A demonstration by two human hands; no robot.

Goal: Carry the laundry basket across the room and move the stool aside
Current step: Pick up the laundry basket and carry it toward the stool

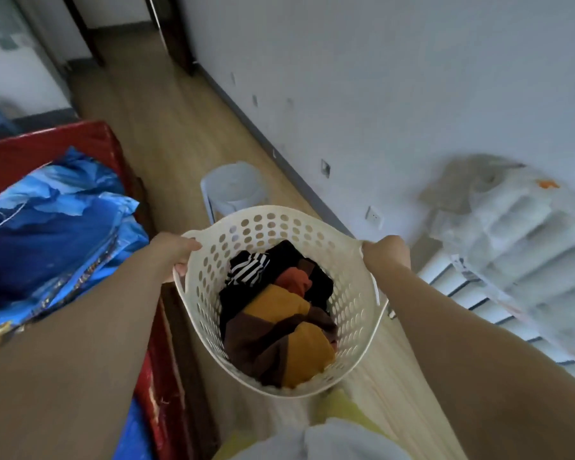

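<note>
A: Both forearms fill the bottom corners, cut off by the frame edge. Left hand and right hand each closed around the rim of the laundry basket, one per side; fingers mostly curled out of sight under the rim.

B: Basket where?

A: Held off the floor, centre frame, between the bed on the left and the wall on the right. Clothes inside: mustard, brown, black, rust, one striped piece.

B: Stool?

A: Pale plastic stool just beyond the basket, in the aisle ahead; its lower part is hidden behind the basket rim.

B: Anything unclear?

A: Right side is blurred, a white radiator under plastic sheeting. Blue bedding on the bed. Pale and yellow clothing at bottom edge, hard to make out
</note>
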